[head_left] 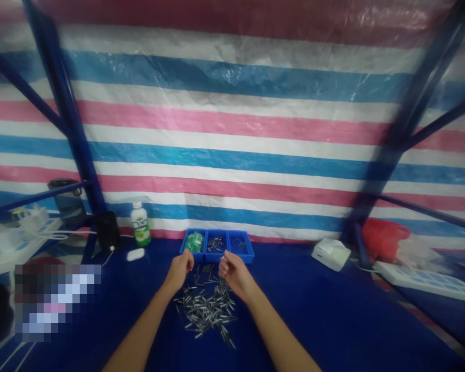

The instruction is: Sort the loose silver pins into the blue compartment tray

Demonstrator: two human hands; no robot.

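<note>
Three bins [217,257] stand in a row on the bench [298,315]. A pile of pins [209,310] lies in front of them. A bottle [141,227] is on their left, a box [330,254] on their right.

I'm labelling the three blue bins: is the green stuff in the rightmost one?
No: the green stuff lies in the leftmost bin, while the rightmost bin holds thin pieces.

Tally: one left hand [181,268], one right hand [235,271], three blue bins [239,253], one white-capped bottle [141,226], one cabled black device [107,231], one white oval case [135,254], two white power strips [426,280]. Slender metal pins [209,311]: too many to count.
</note>
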